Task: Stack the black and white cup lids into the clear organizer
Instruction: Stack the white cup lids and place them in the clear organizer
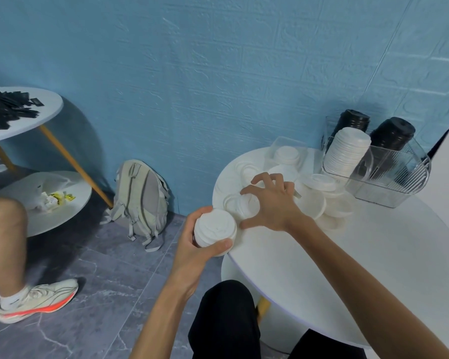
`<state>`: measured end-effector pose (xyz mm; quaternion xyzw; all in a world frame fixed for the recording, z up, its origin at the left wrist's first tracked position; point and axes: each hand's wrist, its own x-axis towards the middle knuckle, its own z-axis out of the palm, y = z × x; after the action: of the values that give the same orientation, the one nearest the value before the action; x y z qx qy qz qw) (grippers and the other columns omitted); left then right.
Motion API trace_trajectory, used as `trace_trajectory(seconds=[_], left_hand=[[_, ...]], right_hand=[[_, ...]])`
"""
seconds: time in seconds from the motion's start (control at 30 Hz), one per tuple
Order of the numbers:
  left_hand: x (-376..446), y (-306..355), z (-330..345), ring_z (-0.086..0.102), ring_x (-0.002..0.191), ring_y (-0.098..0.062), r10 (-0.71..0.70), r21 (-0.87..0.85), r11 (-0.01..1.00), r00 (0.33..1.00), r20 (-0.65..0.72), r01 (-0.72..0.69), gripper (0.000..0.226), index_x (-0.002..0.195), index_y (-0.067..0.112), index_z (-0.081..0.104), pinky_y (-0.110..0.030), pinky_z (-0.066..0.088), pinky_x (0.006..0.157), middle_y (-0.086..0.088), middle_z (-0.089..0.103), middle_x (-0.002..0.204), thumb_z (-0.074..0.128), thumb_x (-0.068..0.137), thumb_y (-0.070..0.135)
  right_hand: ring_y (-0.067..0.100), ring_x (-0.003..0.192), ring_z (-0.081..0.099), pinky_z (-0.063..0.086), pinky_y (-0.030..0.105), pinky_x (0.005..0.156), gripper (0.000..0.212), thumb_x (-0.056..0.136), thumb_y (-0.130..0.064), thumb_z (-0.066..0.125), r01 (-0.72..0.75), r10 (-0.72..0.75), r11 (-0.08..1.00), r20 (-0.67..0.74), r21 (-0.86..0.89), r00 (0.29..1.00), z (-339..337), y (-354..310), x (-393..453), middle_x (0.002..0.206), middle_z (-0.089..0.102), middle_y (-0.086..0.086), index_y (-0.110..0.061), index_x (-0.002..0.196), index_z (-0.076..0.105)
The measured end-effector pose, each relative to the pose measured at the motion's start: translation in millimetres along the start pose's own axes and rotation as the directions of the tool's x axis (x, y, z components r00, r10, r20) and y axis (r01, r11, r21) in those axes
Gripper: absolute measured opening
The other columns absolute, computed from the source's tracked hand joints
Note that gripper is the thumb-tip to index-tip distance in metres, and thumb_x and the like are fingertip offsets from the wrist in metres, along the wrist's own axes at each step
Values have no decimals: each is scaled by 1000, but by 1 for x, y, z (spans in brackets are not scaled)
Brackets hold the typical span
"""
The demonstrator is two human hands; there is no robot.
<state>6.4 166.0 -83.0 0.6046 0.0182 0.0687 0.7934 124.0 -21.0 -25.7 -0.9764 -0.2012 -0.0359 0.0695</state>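
White lid stack (215,230) at table's 9 o'clock edge. Loose lids (319,181) white on white round table (360,268). Organizer (389,177) clear, ribbed, at table's 1 o'clock; inside, white lid column (346,154) and two black lid columns (393,134). Wall (192,73) blue, embossed brick pattern. Floor (88,294) grey, marbled with pale veins. Backpack (143,195) pale grey-beige. Second table (44,104) white, orange-yellow legs, black packets (5,107) on top. Shoe (36,299) cream, orange-red sole. Trousers (226,320) black.
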Motion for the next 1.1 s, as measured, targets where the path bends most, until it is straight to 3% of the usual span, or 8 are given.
trace_trajectory(seconds=[0.33, 0.47, 0.53, 0.6, 0.77, 0.93, 1.1], left_hand=[[1, 2, 3, 63, 110, -5, 8, 21, 1000, 1000, -2, -8, 74, 117, 40, 66, -25, 56, 83, 15, 67, 118, 92, 49, 27], [1, 5, 9, 62, 117, -12, 8, 15, 1000, 1000, 16, -9, 75, 119, 42, 66, -27, 57, 85, 9, 66, 124, 93, 52, 25], [0, 6, 14, 63, 120, -15, 4, -8, 1000, 999, 46, -4, 78, 127, 40, 63, -28, 57, 87, 7, 67, 127, 93, 59, 15], [-2, 8, 21, 63, 124, -13, 9, -24, 1000, 997, 72, -7, 84, 136, 39, 59, -28, 57, 91, 9, 67, 132, 89, 65, 6], [-8, 12, 34, 59, 127, -4, 51, 35, 998, 996, 69, -54, 107, 144, 48, 47, -26, 56, 93, 23, 64, 134, 92, 62, -4], [-11, 11, 36, 53, 132, 2, 99, 59, 993, 993, 68, -103, 106, 146, 45, 43, -21, 53, 95, 28, 59, 138, 85, 69, -14], [-15, 10, 37, 49, 136, 1, 131, 90, 986, 987, 92, -140, 99, 146, 39, 46, -22, 50, 102, 25, 57, 141, 87, 64, 0]], right_hand=[[19, 132, 29, 19, 39, 101, 80, 60, -76, 79, 37, -32, 989, -35, 141, 999, -22, -2, -21, 136, 47, -16, -42, 129, 55], [10, 115, 52, 37, 36, 104, 82, 60, -65, 86, 83, -53, 925, -91, 372, 995, -52, -5, -32, 127, 57, -13, -33, 130, 57], [1, 107, 53, 44, 26, 98, 82, 60, -60, 89, 127, -94, 885, -96, 448, 991, -64, -13, -39, 125, 58, -15, -31, 131, 60], [-4, 104, 50, 40, 19, 94, 80, 61, -59, 89, 166, -157, 883, -56, 438, 986, -66, -25, -46, 122, 57, -16, -33, 131, 61], [1, 119, 49, 37, 23, 104, 79, 66, -63, 85, 159, -192, 888, 33, 432, 981, -44, -45, -53, 125, 52, -17, -37, 136, 58], [-6, 116, 50, 36, 15, 100, 72, 68, -57, 86, 116, -124, 827, -23, 550, 992, -30, -51, -58, 123, 53, -22, -36, 132, 60], [-5, 118, 53, 42, 20, 103, 61, 77, -53, 82, 67, -96, 761, 10, 646, 995, -22, -53, -64, 124, 61, -23, -36, 130, 56]])
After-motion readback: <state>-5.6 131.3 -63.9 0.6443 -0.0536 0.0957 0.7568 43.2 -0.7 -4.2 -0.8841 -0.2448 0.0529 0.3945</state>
